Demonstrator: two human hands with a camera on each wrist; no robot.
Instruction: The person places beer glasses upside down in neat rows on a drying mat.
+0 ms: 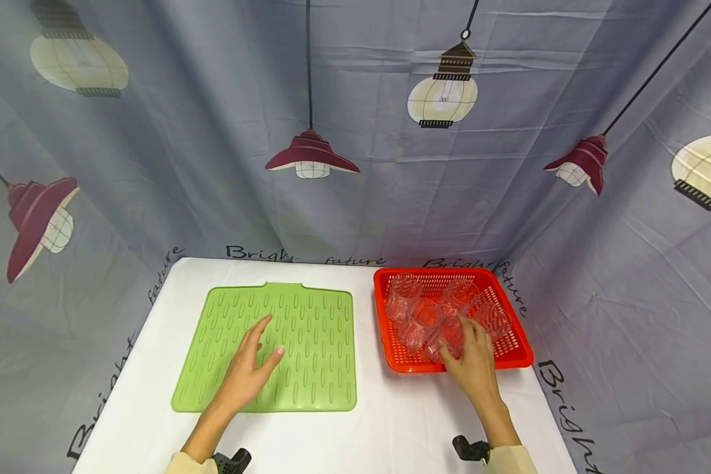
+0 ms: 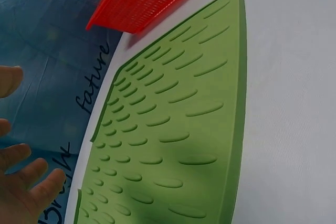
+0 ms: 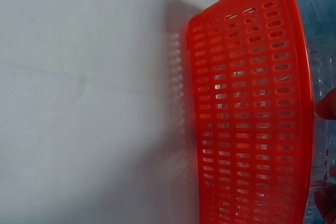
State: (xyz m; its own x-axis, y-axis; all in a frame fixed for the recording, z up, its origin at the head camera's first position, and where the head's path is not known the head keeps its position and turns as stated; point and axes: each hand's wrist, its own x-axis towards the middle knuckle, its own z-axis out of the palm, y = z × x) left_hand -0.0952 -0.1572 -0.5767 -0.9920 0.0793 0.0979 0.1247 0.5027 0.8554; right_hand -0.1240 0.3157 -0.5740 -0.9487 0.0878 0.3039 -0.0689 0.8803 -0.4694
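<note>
Resting flat with fingers spread, the left hand [image 1: 245, 372] is lying on the green mat [image 1: 308, 329], while the right hand [image 1: 471, 359] is curling round a clear glass [image 1: 444, 339] inside the red basket [image 1: 512, 359], right of the mat

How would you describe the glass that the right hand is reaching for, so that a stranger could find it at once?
On the white table, right of the green mat, stands a red perforated basket full of clear glasses. The one meant is the glass at the basket's near edge, under the right hand. Unlike the other glasses farther back, fingers touch it.
</note>
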